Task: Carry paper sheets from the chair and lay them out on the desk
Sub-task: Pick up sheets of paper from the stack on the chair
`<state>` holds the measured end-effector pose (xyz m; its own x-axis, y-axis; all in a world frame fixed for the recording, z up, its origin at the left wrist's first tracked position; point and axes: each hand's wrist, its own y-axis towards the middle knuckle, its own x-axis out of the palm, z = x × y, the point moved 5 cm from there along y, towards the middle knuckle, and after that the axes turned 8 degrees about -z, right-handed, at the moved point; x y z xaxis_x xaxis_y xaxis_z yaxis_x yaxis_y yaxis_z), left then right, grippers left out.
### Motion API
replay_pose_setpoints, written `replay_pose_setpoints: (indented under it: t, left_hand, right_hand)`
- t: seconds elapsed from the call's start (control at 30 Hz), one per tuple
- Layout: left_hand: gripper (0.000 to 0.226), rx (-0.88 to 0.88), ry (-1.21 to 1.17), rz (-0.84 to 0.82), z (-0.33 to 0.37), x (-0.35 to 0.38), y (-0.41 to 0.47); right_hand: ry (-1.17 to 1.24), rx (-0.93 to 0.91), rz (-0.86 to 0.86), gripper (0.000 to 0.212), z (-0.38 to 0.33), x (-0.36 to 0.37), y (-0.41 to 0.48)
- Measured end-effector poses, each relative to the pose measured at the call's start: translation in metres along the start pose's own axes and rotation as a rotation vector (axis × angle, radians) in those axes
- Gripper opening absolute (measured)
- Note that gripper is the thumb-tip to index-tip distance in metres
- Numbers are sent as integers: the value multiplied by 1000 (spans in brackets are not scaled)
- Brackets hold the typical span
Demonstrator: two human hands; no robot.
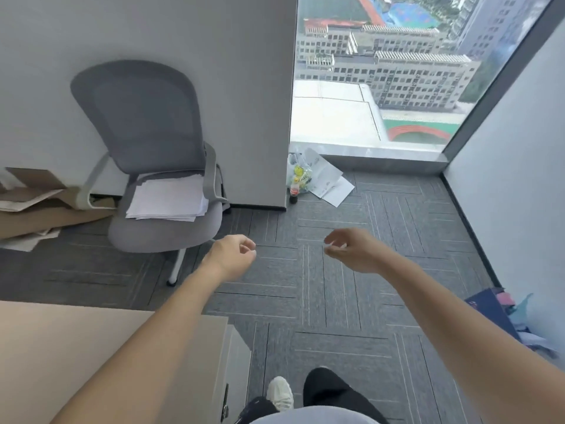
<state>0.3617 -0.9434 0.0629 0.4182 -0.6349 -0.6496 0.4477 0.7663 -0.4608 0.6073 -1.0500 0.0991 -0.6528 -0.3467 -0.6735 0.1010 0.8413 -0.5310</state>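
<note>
A stack of white paper sheets (169, 198) lies on the seat of a grey mesh office chair (143, 117) against the wall at the left. A corner of the light wooden desk (61, 347) fills the lower left. My left hand (234, 258) hovers over the carpet just right of the chair seat, fingers loosely curled, holding nothing. My right hand (351, 249) hangs further right at the same height, fingers loosely curled and empty. Both hands are apart from the paper.
Flattened cardboard (33, 206) lies on the floor left of the chair. A plastic bag, a dark bottle (294, 192) and loose papers (330, 185) sit by the window corner. A dark box with cloth (501, 313) stands at the right wall. My feet (279, 396) are on grey carpet.
</note>
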Motion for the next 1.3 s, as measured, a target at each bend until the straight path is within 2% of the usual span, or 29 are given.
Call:
replay_pose_setpoints:
  t: [0.13, 0.3, 0.47, 0.6, 0.8, 1.0, 1.1, 1.2, 1.27, 1.3]
  left_hand:
    - [14, -69, -8, 46, -6, -45, 65]
    - [11, -203, -21, 114, -29, -108, 157]
    - [25, -362, 97, 155, -43, -180, 214]
    - [25, -485, -29, 256, -72, -232, 241]
    - [23, -600, -278, 367, -143, -279, 288]
    - [25, -668, -424, 397, -231, -323, 342]
    - [26, -714, -468, 356, -263, -329, 364]
    - [21, -785, -560, 276, -299, -310, 385]
    - [30, -867, -589, 209, -328, -290, 403]
    - [33, -908, -621, 187, -343, -278, 413]
  right_hand:
    - [-60, -45, -40, 36, -20, -41, 90]
    - [-136, -184, -108, 32, -71, -82, 228]
    - [-233, -314, -221, 29, -139, -122, 345]
    - [-328, -426, -322, 28, -211, -139, 428]
    - [-497, -523, -440, 28, -311, -117, 544]
    - [-576, -438, -569, 34, -393, -76, 651]
    - [-580, -405, -591, 36, -423, -55, 711]
    - [-470, -302, -625, 21, -437, -23, 773]
    - [-393, -230, -652, 3, -438, 8, 817]
    - [-382, -199, -665, 7, -438, 26, 835]
